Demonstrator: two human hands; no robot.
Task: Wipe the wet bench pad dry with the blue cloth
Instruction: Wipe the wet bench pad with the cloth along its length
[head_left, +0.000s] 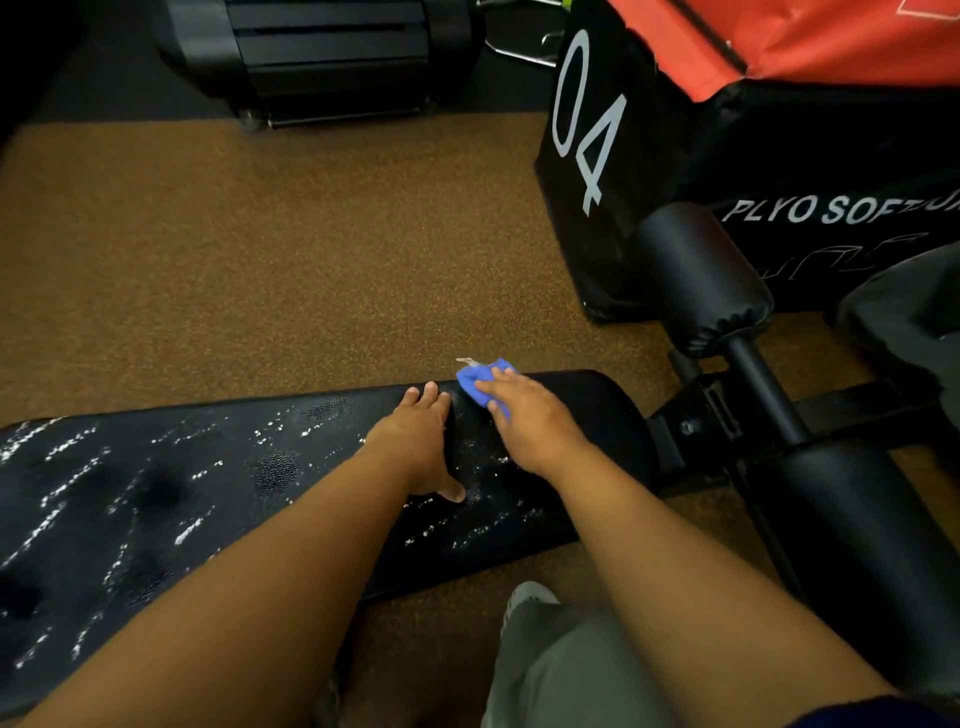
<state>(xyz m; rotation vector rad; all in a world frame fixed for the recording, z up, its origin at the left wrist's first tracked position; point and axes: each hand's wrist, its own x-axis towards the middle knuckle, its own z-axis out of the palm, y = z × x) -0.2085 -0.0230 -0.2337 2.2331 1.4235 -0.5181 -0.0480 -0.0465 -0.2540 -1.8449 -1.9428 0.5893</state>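
A black bench pad (156, 499) runs from the left edge to the middle right, speckled with white wet streaks and droplets. The blue cloth (480, 382) lies bunched on the pad's far edge. My right hand (530, 418) lies on top of the cloth with its fingers spread flat, pressing it onto the pad. My left hand (418, 447) rests flat on the pad just left of the cloth, fingers straight, thumb out toward me. Part of the cloth is hidden under my right hand.
Black foam rollers (701, 275) and the bench frame (769, 405) stand to the right. A black and orange plyo box (675, 130) marked 04 sits at the back right, dark equipment (322, 57) at the back. Brown speckled floor (260, 260) lies beyond the pad. My knee (561, 670) is below.
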